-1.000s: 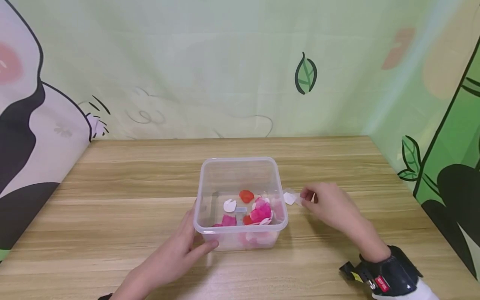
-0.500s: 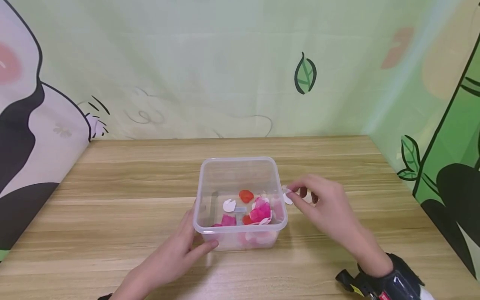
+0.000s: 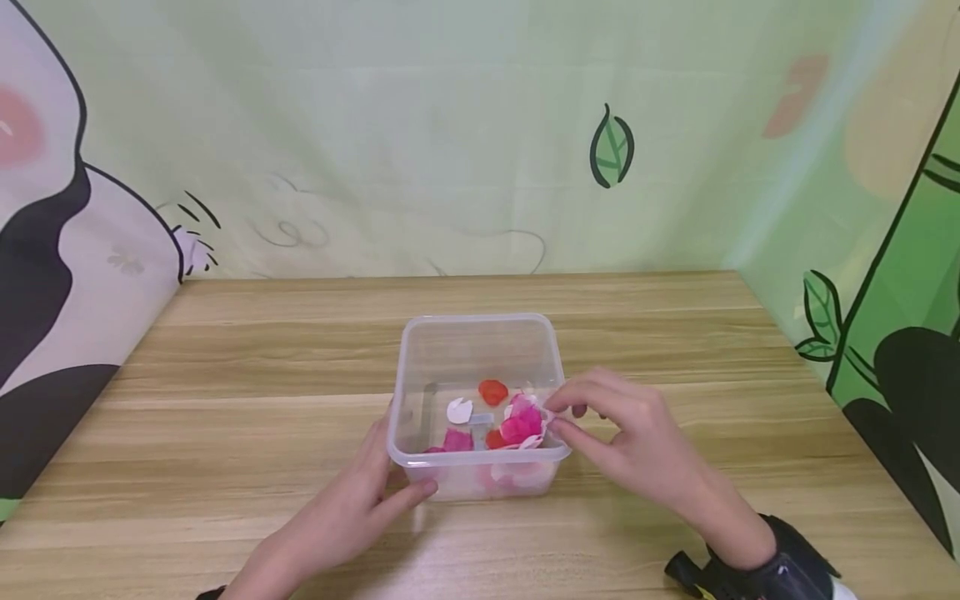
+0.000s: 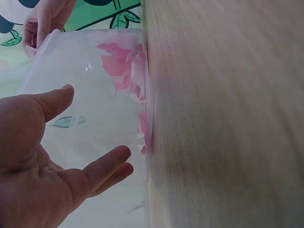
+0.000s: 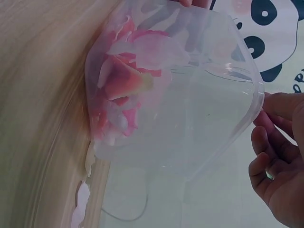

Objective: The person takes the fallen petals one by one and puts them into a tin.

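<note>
A clear plastic box (image 3: 480, 350) stands on the wooden table. Pink petals (image 3: 521, 423), a red petal (image 3: 492, 392) and a white petal (image 3: 459, 411) lie inside, most heaped at its right. My left hand (image 3: 348, 492) rests against the box's left side, thumb on the front wall; in the left wrist view its fingers (image 4: 110, 166) look fairly straight. At the right rim, my right hand (image 3: 630, 421) pinches a pale petal (image 4: 31, 51) between thumb and forefinger. That petal is mostly hidden by the fingers and rim.
In the right wrist view, a whitish petal (image 5: 80, 204) lies on the wooden table (image 3: 285, 350) beside the box. A printed cloth (image 3: 450, 150) with leaf and panda drawings stands behind the table and along both sides.
My right hand has lifted a pale petal from the table right of the box and moved left to the rim. The left hand and box have stayed in place.
</note>
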Demonstrator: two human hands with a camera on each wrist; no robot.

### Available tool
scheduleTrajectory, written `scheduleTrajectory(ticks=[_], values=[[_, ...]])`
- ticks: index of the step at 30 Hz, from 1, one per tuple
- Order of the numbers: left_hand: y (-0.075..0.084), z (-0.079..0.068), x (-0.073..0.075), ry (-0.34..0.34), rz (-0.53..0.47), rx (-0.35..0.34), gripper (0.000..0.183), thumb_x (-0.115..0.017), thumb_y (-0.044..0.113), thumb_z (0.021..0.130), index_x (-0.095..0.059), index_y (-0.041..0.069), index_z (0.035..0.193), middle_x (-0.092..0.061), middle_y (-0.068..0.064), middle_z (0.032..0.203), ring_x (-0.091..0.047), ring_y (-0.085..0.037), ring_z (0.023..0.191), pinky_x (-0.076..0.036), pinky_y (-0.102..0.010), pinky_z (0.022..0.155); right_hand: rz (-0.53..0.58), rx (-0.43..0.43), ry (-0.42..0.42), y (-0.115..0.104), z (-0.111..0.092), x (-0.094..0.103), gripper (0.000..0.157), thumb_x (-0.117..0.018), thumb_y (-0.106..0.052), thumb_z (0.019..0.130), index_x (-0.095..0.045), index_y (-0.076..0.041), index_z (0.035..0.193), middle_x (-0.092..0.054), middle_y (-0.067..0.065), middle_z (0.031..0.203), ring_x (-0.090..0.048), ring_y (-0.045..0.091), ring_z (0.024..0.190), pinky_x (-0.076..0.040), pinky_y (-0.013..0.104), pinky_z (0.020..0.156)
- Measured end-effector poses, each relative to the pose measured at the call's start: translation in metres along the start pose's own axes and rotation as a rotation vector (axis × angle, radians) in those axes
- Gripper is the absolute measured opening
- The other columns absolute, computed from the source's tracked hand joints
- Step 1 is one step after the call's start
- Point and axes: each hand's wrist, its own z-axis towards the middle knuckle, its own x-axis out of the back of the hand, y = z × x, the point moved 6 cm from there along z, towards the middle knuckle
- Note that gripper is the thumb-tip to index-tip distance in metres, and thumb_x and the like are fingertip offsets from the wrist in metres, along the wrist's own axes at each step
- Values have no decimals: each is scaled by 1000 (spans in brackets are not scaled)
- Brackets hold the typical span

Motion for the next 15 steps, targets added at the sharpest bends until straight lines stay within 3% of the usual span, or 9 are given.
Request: scheduleTrajectory(ticks=[8, 12, 15], values=[[-1, 0, 0, 0, 18, 6, 96, -72, 23, 99, -3, 29, 166, -32, -4, 157, -45, -28, 137, -44, -45, 109, -36, -32, 32, 2, 1, 6, 25, -70, -33, 100, -76, -10, 100, -72, -2, 93, -60, 14, 80, -48, 17, 72], [0, 0, 0, 2, 26, 3, 97, -72, 23, 99, -3, 30, 166, -31, -3, 157, -44, -28, 138, -42, -45, 110, -118, -54, 66, 10, 1, 16, 12, -80, -17, 92, -75, -9, 100, -71, -3, 91, -59, 13, 77, -45, 17, 66], [0, 0, 0, 1, 15, 3, 97, -72, 22, 99, -3, 29, 166, -32, -4, 157, -45, -28, 137, -43, -44, 110, -199, -107, 79, 25, -1, 23, 21, -83, 1, 82, -75, -8, 98, -71, -3, 88, -59, 13, 74, -45, 19, 61]])
